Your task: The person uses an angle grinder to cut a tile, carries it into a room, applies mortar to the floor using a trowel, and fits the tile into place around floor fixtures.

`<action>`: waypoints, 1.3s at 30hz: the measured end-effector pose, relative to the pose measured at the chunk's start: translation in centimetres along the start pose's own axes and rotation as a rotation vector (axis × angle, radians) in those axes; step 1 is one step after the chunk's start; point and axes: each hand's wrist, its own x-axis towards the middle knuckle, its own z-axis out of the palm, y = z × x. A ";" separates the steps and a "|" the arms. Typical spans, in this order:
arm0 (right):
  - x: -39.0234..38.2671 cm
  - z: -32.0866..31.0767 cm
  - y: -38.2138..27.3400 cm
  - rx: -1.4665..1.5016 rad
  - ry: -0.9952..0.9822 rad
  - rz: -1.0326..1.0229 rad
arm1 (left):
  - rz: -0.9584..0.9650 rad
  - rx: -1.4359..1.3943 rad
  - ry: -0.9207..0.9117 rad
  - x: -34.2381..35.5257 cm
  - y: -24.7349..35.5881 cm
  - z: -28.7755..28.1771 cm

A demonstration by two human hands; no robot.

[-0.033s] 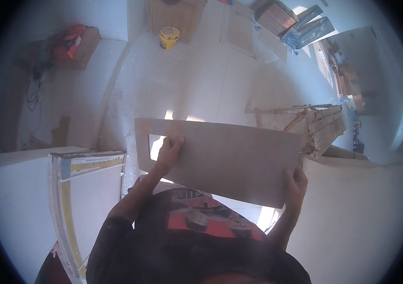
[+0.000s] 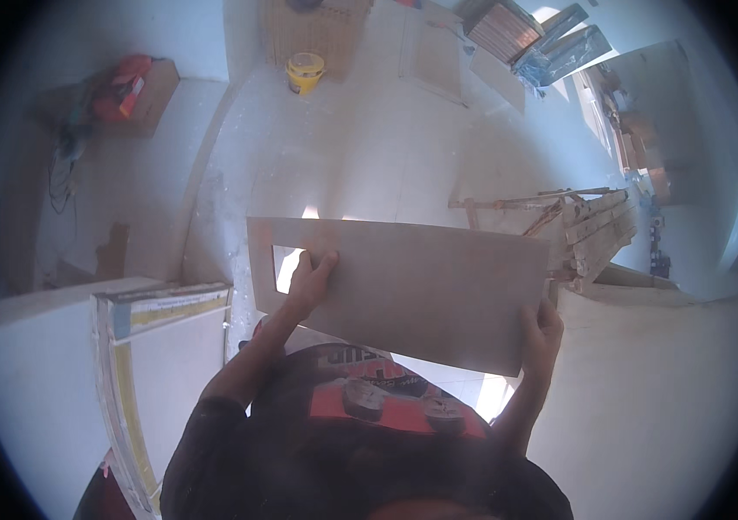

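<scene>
A long, flat grey-brown tile [image 2: 421, 286] is held in front of my body, with a rectangular cutout near its left end. My left hand [image 2: 310, 282] lies over the tile's face right beside the cutout, its thumb and fingers gripping there; some fingertips are hidden at the opening. At the right short edge, my right hand [image 2: 542, 334] is closed round the tile, with the fingers behind it out of sight. Bright light shows through the cutout and below the near edge.
White-topped low walls flank me. Framed panels [image 2: 122, 364] lean at the left; a dark red shape beside them is unclear. Wooden planks [image 2: 598, 230] stand at the right. Farther off are a yellow bucket [image 2: 304, 74], a red bag [image 2: 122, 87] on a carton, and stacked boxes [image 2: 503, 30].
The view has tilted slightly, so the background sits a little lower or higher in places. Both hands keep the same hold on the tile.
</scene>
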 end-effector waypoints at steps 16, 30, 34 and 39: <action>49.0 -2.1 -1.9 0.055 0.065 0.030 | 0.136 0.209 0.041 36.9 28.9 17.1; 86.2 -4.8 -3.2 0.293 0.242 0.084 | 0.148 0.473 -0.186 65.7 60.1 33.4; 99.7 -4.2 -3.1 0.335 0.284 0.013 | 0.173 0.495 -0.096 74.5 67.3 39.0; 116.3 -4.6 -7.7 0.267 0.194 -0.013 | 0.179 0.382 -0.049 85.4 74.8 43.4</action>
